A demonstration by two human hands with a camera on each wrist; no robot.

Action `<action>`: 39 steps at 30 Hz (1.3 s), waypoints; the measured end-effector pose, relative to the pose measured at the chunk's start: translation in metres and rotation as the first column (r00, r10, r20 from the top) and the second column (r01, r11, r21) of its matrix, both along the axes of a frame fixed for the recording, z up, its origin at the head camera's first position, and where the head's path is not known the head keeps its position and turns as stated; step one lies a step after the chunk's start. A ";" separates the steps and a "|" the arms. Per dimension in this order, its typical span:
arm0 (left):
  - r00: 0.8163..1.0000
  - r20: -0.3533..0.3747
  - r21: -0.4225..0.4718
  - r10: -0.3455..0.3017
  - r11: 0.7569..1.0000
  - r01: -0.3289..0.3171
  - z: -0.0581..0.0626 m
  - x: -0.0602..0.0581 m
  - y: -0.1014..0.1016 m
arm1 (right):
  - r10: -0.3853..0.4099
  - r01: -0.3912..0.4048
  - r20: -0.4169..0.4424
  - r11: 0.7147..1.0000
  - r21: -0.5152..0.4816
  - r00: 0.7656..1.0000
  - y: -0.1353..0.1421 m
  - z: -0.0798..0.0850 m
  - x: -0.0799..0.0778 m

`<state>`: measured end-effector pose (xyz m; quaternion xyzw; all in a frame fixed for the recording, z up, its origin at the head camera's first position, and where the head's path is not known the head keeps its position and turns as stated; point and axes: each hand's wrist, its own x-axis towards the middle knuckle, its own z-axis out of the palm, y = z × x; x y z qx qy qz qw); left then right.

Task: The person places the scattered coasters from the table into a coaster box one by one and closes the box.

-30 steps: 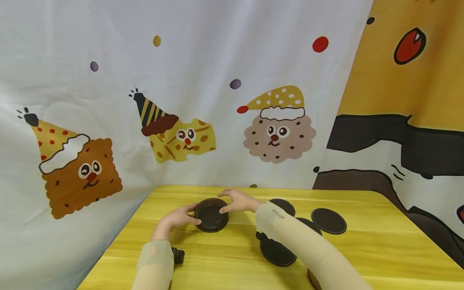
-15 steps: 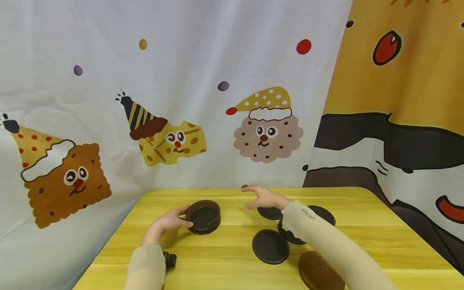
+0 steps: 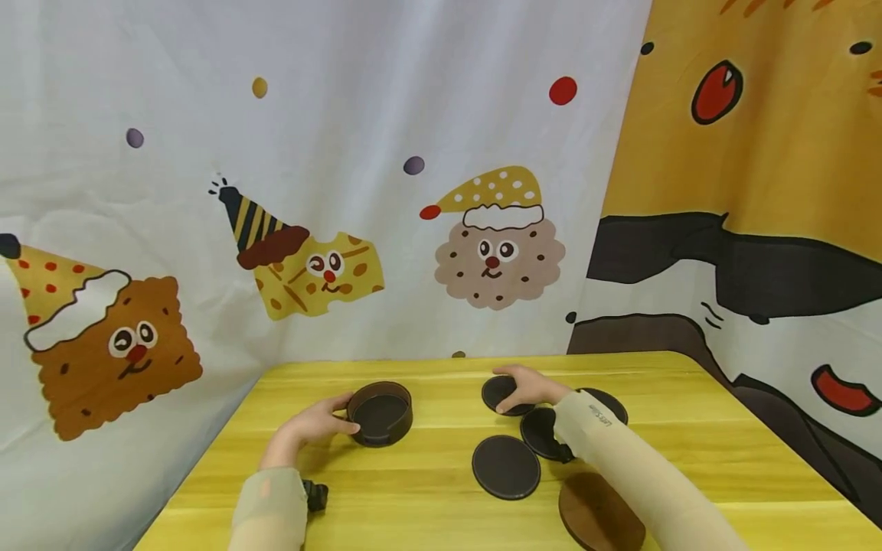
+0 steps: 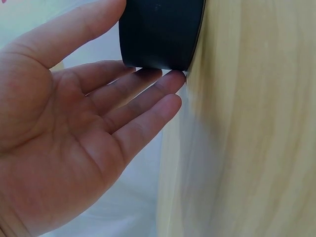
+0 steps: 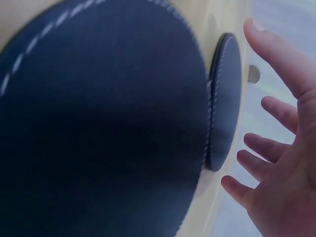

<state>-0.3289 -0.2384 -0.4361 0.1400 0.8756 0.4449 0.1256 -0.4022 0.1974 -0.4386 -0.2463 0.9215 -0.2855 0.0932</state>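
Observation:
A dark round coaster holder (image 3: 377, 388) with a raised wall and a notch in its front stands on the table at centre left. My left hand (image 3: 315, 423) holds its left side, thumb at the near wall and fingers behind; in the left wrist view the fingertips (image 4: 169, 102) lie along the holder's black wall. My right hand (image 3: 529, 387) is over a black round coaster (image 3: 494, 392), partly hiding it, with thumb and fingers spread. The right wrist view shows that hand apart from the stitched coaster (image 5: 227, 106) beside it, nothing between its fingers.
More black coasters lie to the right: one in front (image 3: 506, 467), one partly under the right sleeve (image 3: 540, 431) and one behind it (image 3: 612, 404). A brown coaster (image 3: 594, 509) lies nearest, beside the right forearm. A printed curtain (image 3: 386, 153) hangs behind the yellow wooden table (image 3: 413, 505).
My right hand has left the holder and moved right to above the back coaster. The left hand has stayed at the holder. The head view has turned slightly right.

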 end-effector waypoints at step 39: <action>1.000 0.004 0.006 0.007 1.000 -0.008 0.002 -0.001 0.001 | -0.044 0.044 -0.065 0.999 0.009 0.997 -0.005 -0.003 -0.012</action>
